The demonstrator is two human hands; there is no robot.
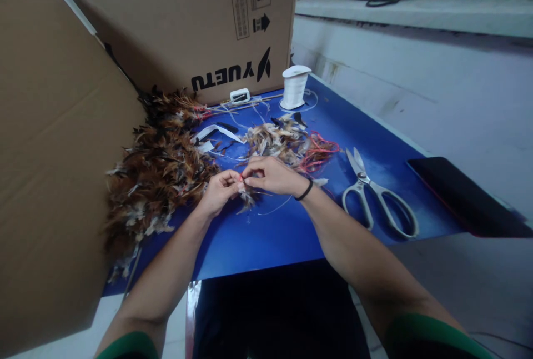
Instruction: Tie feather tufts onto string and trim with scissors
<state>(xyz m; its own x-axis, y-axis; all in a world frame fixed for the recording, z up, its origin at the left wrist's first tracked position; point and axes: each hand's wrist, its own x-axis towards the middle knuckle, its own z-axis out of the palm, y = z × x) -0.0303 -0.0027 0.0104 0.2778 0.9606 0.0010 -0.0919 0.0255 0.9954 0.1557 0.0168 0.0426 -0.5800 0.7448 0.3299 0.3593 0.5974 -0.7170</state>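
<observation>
My left hand (220,191) and my right hand (272,175) meet over the blue table (266,237), fingertips pinched together. Between them is a small feather bunch (246,198) with a red tie at its top, its feathers hanging down. Both hands grip at the red part. Just beyond my right hand lies a pile of brown and white feathers (270,139) with red strings (318,153). A large heap of brown feathers (162,164) sits left of my left hand. A thin clear thread runs along the table below my right wrist.
Large scissors (366,181) lie partly open at the right, near a dark flat case (466,195). A white ribbon spool (295,86) stands at the back beside a cardboard box (179,20). A white strip (219,130) and sticks lie behind. Another cardboard panel (58,153) borders the left.
</observation>
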